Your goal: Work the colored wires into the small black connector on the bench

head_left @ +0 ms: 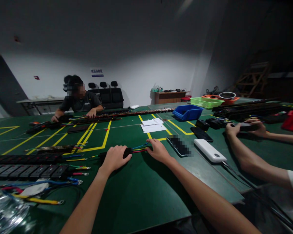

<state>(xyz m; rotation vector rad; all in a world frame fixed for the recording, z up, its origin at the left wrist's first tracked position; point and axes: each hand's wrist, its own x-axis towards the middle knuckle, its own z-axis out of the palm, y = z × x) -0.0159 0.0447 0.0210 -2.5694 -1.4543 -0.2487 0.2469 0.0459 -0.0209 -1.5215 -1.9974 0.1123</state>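
My left hand is closed over a black cable sleeve lying on the green table. Coloured wires, blue, green, yellow and red, fan out of the sleeve's right end. My right hand rests on the ends of those wires, fingers pinching them against the table. Both of my forearms reach in from the bottom edge.
Black power strips and loose coloured wires lie at left. A phone, a white power bank and papers lie at right. A co-worker's hands work at far right; another person sits across. Blue, green and red bins stand behind.
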